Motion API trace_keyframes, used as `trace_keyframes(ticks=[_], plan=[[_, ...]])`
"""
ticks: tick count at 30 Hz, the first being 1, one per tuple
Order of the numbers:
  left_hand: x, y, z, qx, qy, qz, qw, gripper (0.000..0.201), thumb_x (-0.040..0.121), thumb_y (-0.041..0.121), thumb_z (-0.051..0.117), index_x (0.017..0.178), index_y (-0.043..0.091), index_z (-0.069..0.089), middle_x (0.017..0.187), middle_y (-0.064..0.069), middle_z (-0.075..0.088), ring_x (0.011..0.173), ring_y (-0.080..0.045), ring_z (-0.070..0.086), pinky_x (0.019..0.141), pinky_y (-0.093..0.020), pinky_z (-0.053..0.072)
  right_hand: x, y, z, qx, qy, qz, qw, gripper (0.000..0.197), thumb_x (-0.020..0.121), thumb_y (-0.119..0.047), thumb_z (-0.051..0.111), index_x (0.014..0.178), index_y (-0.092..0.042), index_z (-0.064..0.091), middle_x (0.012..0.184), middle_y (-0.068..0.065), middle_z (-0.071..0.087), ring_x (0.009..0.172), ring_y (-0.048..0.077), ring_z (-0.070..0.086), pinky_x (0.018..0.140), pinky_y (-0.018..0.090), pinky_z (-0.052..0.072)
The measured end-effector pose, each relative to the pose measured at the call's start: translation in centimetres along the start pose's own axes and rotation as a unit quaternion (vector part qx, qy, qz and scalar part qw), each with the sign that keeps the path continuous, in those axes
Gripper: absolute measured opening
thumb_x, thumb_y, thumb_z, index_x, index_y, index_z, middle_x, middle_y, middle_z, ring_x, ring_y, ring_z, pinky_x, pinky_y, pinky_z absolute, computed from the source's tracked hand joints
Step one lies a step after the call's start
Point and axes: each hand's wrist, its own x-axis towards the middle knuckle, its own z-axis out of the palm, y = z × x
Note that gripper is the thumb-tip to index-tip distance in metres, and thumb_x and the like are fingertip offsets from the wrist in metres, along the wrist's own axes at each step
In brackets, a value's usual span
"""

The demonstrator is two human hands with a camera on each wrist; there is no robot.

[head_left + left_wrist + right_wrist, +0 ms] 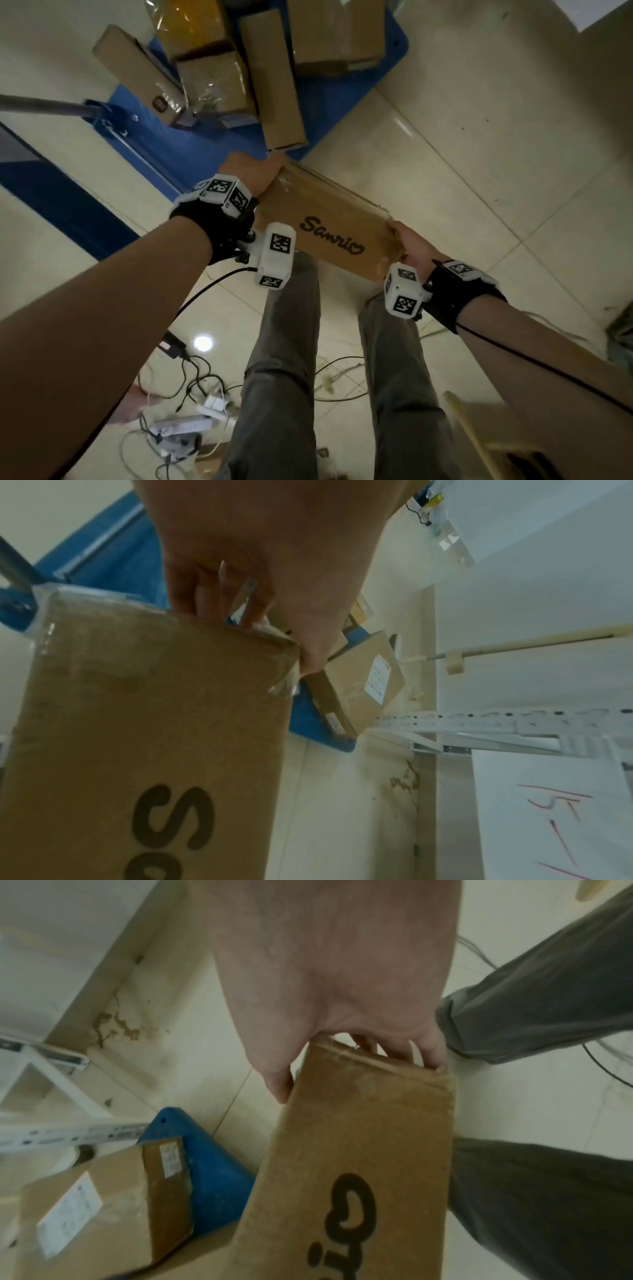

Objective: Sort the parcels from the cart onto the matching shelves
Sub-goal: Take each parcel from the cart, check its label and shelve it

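A flat brown cardboard parcel with dark script lettering hangs in the air above the floor, in front of my legs. My left hand grips its far end, fingers curled over the edge. My right hand grips the near end, thumb on one side and fingers wrapped round the other. The same parcel fills the left wrist view and the parcel fills the right wrist view too. Beyond it stands the blue cart with several more cardboard boxes piled on it.
The cart's metal handle sticks out at the left. Cables and power strips litter the tiled floor by my feet. A white metal shelf frame with a hand-marked paper sign stands to the right of the cart.
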Motion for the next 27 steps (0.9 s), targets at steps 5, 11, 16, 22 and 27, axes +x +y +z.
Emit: trace_keyframes(ticks=[5,11,16,22,27], plan=[[-2.7,3.0,4.1,-0.058,-0.065,0.025,0.996,0.039,0.088,0.044,0.062,0.063,0.019,0.046,0.067,-0.006,0.051,0.073,-0.023,0.053,0.074,-0.038,0.05,-0.1,2.2,-5.8,0.049,0.024,-0.011,0.998,0.068,0.077,-0.055,0.08,0.127,-0.014,0.059,0.128,0.017,0.065,0.095,0.037,0.071,0.055,0.043,0.06],[-6.9,6.4,8.3,-0.105,-0.146,0.001,0.984,0.063,0.076,0.059,0.072,0.108,0.005,0.063,0.105,-0.017,0.065,0.094,-0.032,0.062,0.087,-0.047,0.053,-0.6,4.6,-11.6,0.137,-0.002,-0.046,0.99,0.048,0.094,-0.049,0.063,0.131,-0.022,0.047,0.106,0.003,0.056,0.097,0.028,0.062,0.052,0.034,0.057],[-9.8,7.8,10.8,-0.106,-0.157,-0.002,0.982,0.042,0.084,0.04,0.074,0.047,0.02,0.067,0.051,0.004,0.065,0.077,-0.028,0.065,0.079,-0.039,0.055,0.5,6.7,-15.2,0.186,0.012,-0.082,0.979,0.051,0.091,-0.05,0.066,0.133,-0.025,0.053,0.134,0.005,0.056,0.116,0.03,0.06,0.076,0.043,0.056],[-12.8,8.5,13.7,-0.083,-0.181,0.016,0.98,0.068,0.069,0.052,0.083,0.116,0.015,0.05,0.104,0.0,0.064,0.089,-0.013,0.065,0.075,-0.032,0.055,2.0,8.4,-17.6,0.233,0.029,-0.064,0.97,0.052,0.09,-0.044,0.066,0.134,-0.021,0.053,0.127,0.009,0.058,0.108,0.028,0.063,0.086,0.047,0.056],[-15.5,9.2,16.5,-0.029,-0.19,0.081,0.978,0.102,0.053,0.081,0.07,0.136,0.031,0.039,0.13,-0.002,0.051,0.111,-0.023,0.059,0.087,-0.039,0.055,3.7,10.1,-19.0,0.233,0.069,-0.038,0.969,0.039,0.092,-0.044,0.059,0.12,-0.017,0.054,0.107,0.013,0.064,0.09,0.034,0.064,0.096,0.054,0.052]])
